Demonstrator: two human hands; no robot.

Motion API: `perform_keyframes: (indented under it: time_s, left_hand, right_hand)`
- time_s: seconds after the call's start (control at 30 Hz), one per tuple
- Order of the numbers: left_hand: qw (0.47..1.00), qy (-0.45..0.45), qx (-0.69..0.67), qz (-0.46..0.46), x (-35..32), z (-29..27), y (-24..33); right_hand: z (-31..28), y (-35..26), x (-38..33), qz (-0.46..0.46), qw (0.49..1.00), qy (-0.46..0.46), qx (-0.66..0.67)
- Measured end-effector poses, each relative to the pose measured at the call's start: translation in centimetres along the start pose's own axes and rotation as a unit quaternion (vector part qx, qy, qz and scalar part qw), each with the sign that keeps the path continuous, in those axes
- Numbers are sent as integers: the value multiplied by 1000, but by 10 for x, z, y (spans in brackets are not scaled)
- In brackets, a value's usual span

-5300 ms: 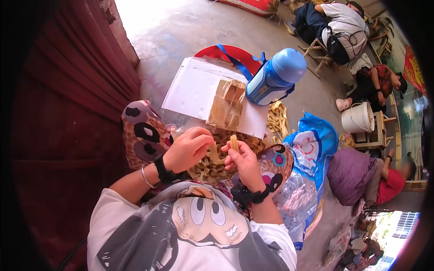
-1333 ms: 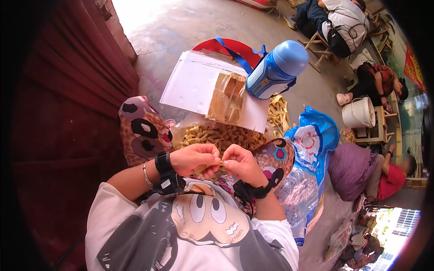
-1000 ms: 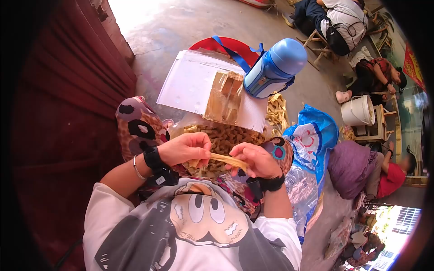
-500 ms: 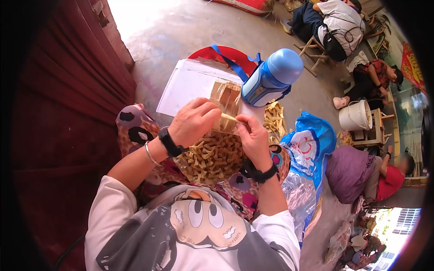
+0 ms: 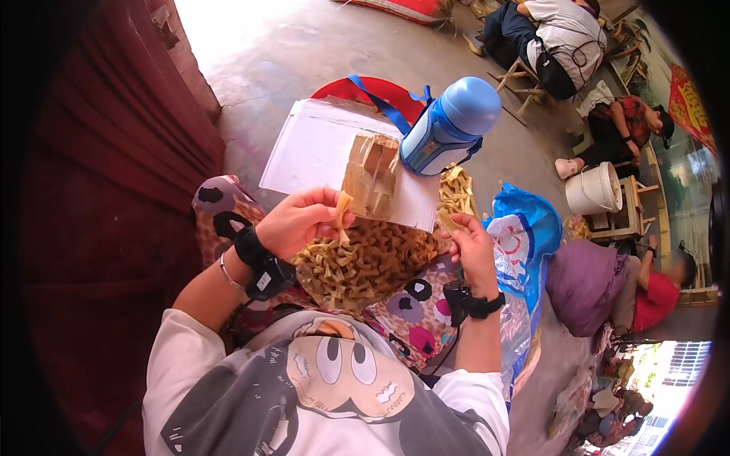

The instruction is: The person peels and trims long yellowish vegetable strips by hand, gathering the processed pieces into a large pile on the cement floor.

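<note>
Pale yellow strip (image 5: 344, 218), pinched between left thumb and fingers, hangs roughly upright from the left hand (image 5: 295, 222), over the far-left edge of a heap of short, tan-yellow pieces (image 5: 357, 266); material cannot be told. Right hand (image 5: 476, 249) is closed at thumb and fingertips on a second strip (image 5: 449, 222), near the white panel's right corner. Hands are well apart, each with its own piece. Fingertip pinches probably suit such narrow, light stock; heap lies between the patterned trouser legs (image 5: 220, 204), presumably for short reach. White panel (image 5: 304, 148), with a brown taped patch (image 5: 372, 176), overlaps a red round object (image 5: 372, 90); blue bottle (image 5: 464, 110) rests on its right side, perhaps as a weight or simply kept handy. Longer yellow strips (image 5: 458, 191) lie beside the panel, beyond the right hand. Pose: left forearm slants inward from lower left, wrist above the left thigh; right forearm rises nearly vertically, its hand angled inward.
</note>
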State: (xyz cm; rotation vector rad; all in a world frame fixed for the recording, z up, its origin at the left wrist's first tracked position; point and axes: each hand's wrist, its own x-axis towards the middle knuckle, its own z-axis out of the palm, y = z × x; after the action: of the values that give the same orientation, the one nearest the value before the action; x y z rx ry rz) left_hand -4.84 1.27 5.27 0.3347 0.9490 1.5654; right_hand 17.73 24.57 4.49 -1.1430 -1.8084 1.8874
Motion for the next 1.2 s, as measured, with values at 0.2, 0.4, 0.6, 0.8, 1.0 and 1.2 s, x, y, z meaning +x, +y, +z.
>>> perform_keyframes:
  time_s: [0.2, 0.4, 0.6, 0.8, 1.0, 1.2]
  left_hand:
    - [995, 20, 80, -48, -14, -5, -37]
    - [882, 7, 468, 55, -7, -12, -93]
    - [812, -11, 567, 138, -5, -3, -101]
    - [760, -34, 633, 147, -2, -6, -111]
    - [711, -8, 691, 128, 8, -12, -124]
    - [570, 63, 819, 23, 22, -47, -129]
  right_hand:
    - [-32, 4, 3, 33, 997, 72, -23]
    - [-53, -1, 3, 28, 990, 112, -78]
    - [-65, -18, 8, -137, 986, 91, -20]
    - [-160, -69, -46, -13, 963, 111, -244]
    - [-273, -86, -63, -13, 945, 234, -230]
    - [-246, 47, 15, 123, 959, 75, -243]
